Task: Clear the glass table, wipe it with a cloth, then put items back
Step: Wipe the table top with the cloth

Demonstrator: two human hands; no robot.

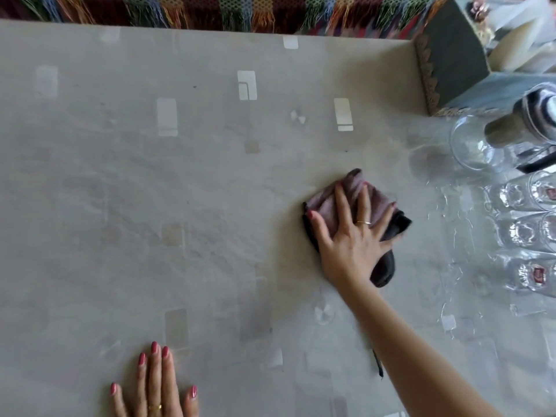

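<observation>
We're in the wipe step. How we'd run it well, judging from the layout: work in overlapping passes, keep the palm load even so the folded pad doesn't bunch, and stop each stroke short of the glassware on the right side.

Left to right:

- left hand (155, 386): at the near edge, fingers straight and spread, flat on the glass table (120, 191). Holds nothing; it reads as a brace. Keep it planted while the other arm reaches.
- Table centre: bare glass over a pale patterned cover, a few dark specks and faint smears visible. Those probably need a second pass.
- right hand (350, 233): fingers splayed apart and nearly straight, pressing down on the cloth (388, 233). No pinch that we can see, it's a flat-palm push. The cloth is a folded mauve-and-dark wad, sitting right of centre, trapped between palm and glass, with dark edges sticking out on the far and near sides of the hand.
- Just right of the cloth: a glass bowl (475, 145), a row of drinking glasses (523, 233), and a covered box (451, 58) at the far corner. These are all on the table, so the clearing isn't complete on that side.

Risk as we see it: a long rightward stroke clips the glasses. We'd move them off before wiping that zone.
</observation>
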